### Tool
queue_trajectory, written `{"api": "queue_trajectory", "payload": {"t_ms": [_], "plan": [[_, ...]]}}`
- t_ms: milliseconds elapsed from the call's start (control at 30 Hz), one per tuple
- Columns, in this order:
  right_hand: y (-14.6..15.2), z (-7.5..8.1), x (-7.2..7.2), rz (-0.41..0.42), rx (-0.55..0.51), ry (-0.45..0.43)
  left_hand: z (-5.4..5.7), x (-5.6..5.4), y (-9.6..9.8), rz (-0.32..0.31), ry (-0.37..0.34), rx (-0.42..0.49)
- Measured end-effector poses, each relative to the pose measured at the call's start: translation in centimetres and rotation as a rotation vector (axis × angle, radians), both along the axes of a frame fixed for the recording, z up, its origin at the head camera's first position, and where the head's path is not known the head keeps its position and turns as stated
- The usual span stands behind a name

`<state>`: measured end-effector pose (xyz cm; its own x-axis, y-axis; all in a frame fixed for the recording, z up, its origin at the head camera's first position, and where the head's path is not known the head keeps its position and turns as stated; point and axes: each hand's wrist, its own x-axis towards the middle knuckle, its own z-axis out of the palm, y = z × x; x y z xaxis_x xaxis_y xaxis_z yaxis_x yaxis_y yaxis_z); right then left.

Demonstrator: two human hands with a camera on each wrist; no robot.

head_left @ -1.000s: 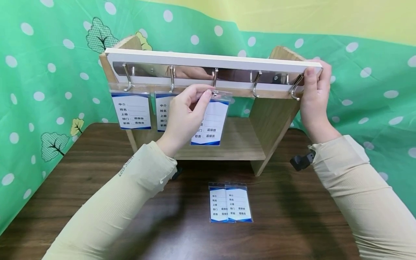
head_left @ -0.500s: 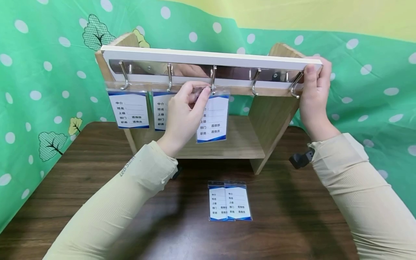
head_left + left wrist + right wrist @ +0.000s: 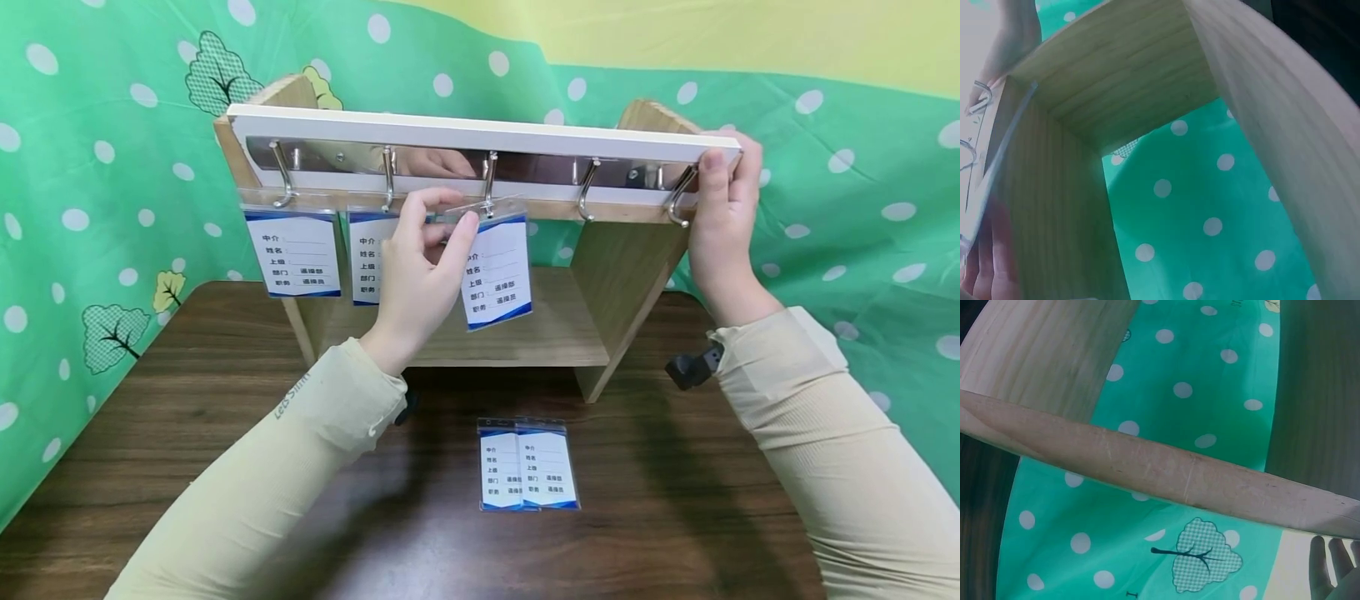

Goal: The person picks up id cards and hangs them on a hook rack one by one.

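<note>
- First ID badge [image 3: 293,254], far left: hangs at the first hook [image 3: 282,171] in a clear plastic sleeve, face outward.
- Second ID badge [image 3: 364,254]: hangs at the second hook [image 3: 388,179]; its right portion is hidden by the left hand.
- Left hand [image 3: 416,267]: pinches the upper left corner of the third badge, thumb in front, fingers bent behind.
- Third ID badge [image 3: 498,267]: located at the third hook [image 3: 490,179], tilted, right side higher. The hook tip shows at the clear top flap; full seating of the slot cannot be confirmed from here.
- Handling: expect a light, thin, flexible part with smooth, somewhat slippery plastic. Take hold by the top flap, beside the slot; a grip lower down would probably let the sleeve bend or swing. Breakage seems unlikely; the slot edge is probably the weakest point.
- Loose badge pair, left card [image 3: 497,467] and right card [image 3: 549,467]: flat on the counter [image 3: 420,533], the right overlapping the left.
- Fourth hook [image 3: 587,190] and fifth hook [image 3: 681,196]: no badge on either.
- Right hand [image 3: 722,233]: grips the right end of the white hook board [image 3: 420,129], thumb on the front, fingers wrapped around the end.
</note>
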<state>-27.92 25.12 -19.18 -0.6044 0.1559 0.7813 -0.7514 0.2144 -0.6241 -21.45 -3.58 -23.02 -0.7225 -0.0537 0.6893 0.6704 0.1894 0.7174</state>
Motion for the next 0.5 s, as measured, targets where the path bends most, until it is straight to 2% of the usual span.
{"api": "queue_trajectory", "payload": {"t_ms": [300,500], "plan": [[0.0,-0.1,0.0,-0.019,0.016,-0.009,-1.3,0.5,-0.1,-0.045,0.026,0.013],[0.0,-0.1,0.1,-0.023,0.02,-0.007,-2.2,0.8,-0.3,-0.045,-0.023,-0.004]]}}
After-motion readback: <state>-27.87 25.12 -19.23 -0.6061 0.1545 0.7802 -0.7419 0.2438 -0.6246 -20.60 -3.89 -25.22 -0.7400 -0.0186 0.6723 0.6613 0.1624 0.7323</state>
